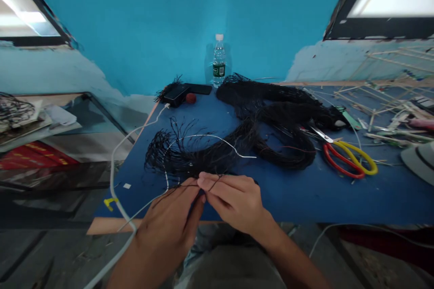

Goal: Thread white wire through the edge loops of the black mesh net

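Near the front edge of the blue tabletop, my left hand (174, 210) and my right hand (235, 196) meet fingertip to fingertip, both closed on thin black strands. One strand crosses the back of my left hand, and another loops over the right fingers. Just beyond them spreads a large bundle of black strands (213, 151), its frayed ends fanning out to the left. A thin white cord (210, 135) curves over the bundle and runs down past my left hand. The exact pinch point is too small to make out.
Scissors with red and yellow handles (351, 160) lie right of the bundle. A water bottle (219, 65) stands at the wall beside a black phone (198, 89), a power bank (176, 95) and a red ball (191, 98). Thin stick frames (383, 95) crowd the right. A white cable (113, 176) hangs left.
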### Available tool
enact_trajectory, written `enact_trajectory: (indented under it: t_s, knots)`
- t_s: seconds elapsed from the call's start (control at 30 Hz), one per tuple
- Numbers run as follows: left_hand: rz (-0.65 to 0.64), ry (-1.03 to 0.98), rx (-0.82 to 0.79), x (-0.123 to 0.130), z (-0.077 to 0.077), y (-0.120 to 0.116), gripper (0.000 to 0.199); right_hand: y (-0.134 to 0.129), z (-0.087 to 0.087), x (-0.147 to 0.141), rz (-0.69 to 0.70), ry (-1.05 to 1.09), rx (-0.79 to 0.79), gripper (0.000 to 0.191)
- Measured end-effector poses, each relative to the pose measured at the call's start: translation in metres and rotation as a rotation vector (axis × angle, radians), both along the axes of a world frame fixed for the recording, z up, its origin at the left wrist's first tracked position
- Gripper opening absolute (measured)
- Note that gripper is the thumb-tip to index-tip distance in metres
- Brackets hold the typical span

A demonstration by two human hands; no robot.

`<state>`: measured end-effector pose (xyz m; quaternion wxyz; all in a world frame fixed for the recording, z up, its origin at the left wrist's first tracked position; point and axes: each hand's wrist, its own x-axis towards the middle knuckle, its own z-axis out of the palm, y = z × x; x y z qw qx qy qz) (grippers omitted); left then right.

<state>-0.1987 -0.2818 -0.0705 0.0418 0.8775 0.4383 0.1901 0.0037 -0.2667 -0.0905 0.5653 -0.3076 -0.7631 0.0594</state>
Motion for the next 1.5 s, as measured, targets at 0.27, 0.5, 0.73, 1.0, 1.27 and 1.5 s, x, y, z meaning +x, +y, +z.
enact_trajectory:
  t_s: [0.27,0.5,0.73,1.0,1.27,1.5]
  knots:
    - [0.029,0.053,0.003,0.012,0.012,-0.012,0.045,-0.002,0.000,-0.001,-0.082,-0.141,0.107,0.024]
    - [0.046,0.007,0.113,0.022,0.003,-0.020,0.051,-0.006,-0.006,-0.001,-0.137,-0.221,0.216,0.027]
    - [0.030,-0.041,0.213,0.034,0.014,-0.026,0.045,-0.005,-0.001,-0.011,-0.266,-0.050,0.161,0.019]
    - [0.247,-0.166,0.164,0.026,0.014,-0.021,0.039,0.001,0.021,-0.006,-0.035,0.303,-0.518,0.017]
    - [0.294,-0.374,0.123,0.036,0.025,-0.005,0.016,0.013,0.034,0.005,0.327,0.560,-0.913,0.012]
    - [0.278,-0.450,0.071,0.044,0.021,0.001,0.006,0.016,0.036,0.003,0.252,0.478,-0.897,0.011]
